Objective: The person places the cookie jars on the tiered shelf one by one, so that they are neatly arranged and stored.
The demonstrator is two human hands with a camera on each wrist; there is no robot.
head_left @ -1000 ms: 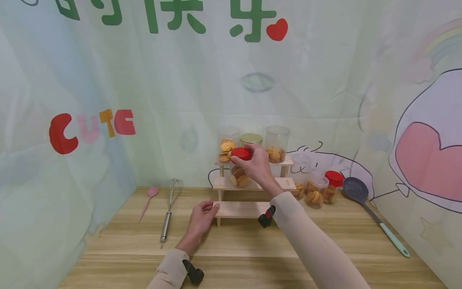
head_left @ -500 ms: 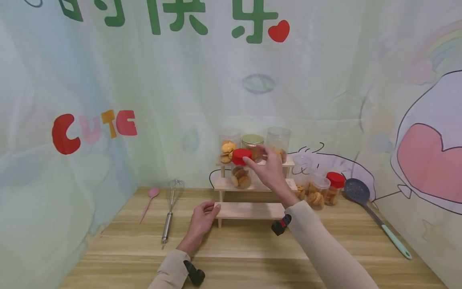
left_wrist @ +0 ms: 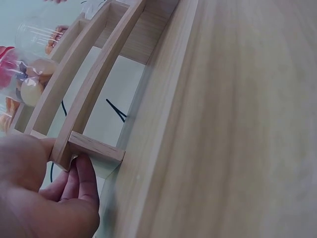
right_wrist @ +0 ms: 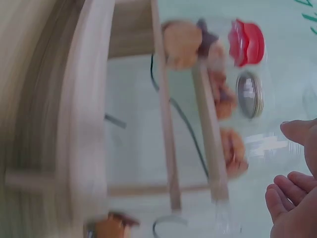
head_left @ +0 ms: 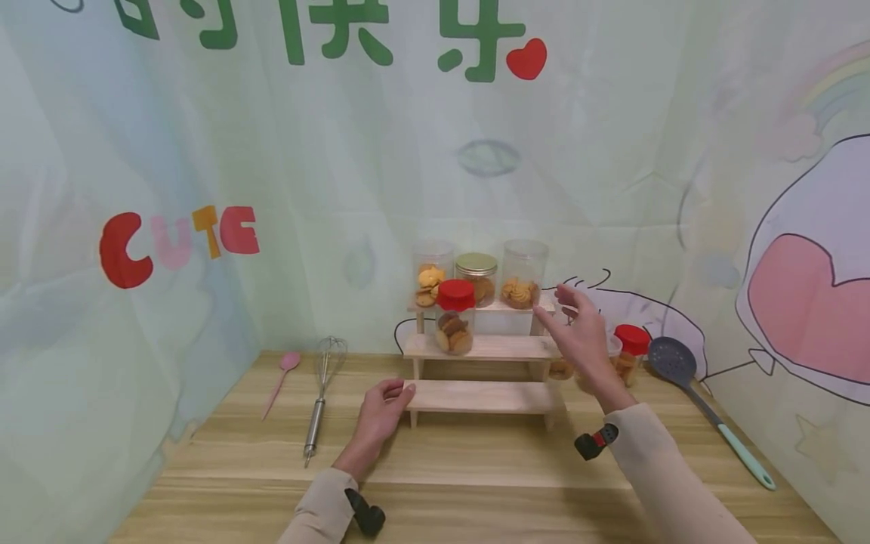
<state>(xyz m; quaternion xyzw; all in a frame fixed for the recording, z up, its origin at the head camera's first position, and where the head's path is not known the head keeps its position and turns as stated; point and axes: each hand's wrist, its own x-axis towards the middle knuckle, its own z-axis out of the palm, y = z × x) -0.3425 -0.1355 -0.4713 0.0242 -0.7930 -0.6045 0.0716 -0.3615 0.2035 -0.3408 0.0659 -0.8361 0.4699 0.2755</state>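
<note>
1. The walls [head_left: 326,227] are hung with pale green, faintly creased sheeting [head_left: 584,189].
2. Green characters [head_left: 486,53] are printed along the top, a red heart [head_left: 526,59] beside the last.
3. "CUTE" is spelled in coloured letters [head_left: 112,253] at left.
4. A rainbow [head_left: 834,78], a pink shape [head_left: 809,317] and a star [head_left: 817,447] are drawn at right.
5. The wood-grained table [head_left: 476,483] is softly lit.

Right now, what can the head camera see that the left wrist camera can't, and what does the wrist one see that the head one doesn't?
Only the head view: the whisk, pink spoon, skimmer and red heart.

Only the left wrist view: fingertips tucked under the rack's end, and a small black mark seen through the rack.

Both: the left hand gripping the rack, and the red-lidded jar on it, though the wrist view cuts that off.
</note>
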